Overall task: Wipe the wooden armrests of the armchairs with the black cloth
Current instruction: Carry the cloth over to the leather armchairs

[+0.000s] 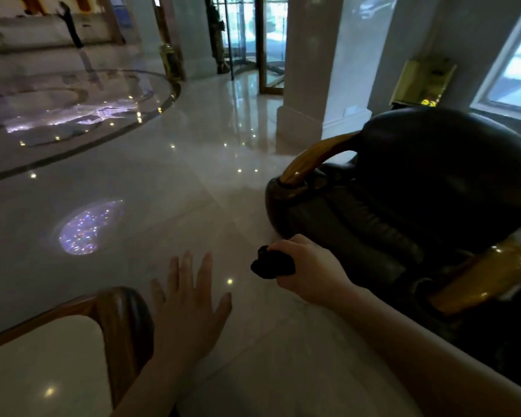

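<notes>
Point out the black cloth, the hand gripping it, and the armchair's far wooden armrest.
black cloth [270, 266], head view, bunched middle.
right hand [307, 266], head view, back of hand.
far wooden armrest [313, 156], head view, curved top.

Glossy pale marble floor, light spots reflected all over, dark curved inlay band at left. Dark leather armchair with golden wooden armrests stands on it at right. Cream-cushioned wooden-framed chair at bottom left, white square column beyond.

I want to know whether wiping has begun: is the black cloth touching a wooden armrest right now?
No, the black cloth is bunched in the right hand over the floor, clear of both wooden armrests.
</notes>
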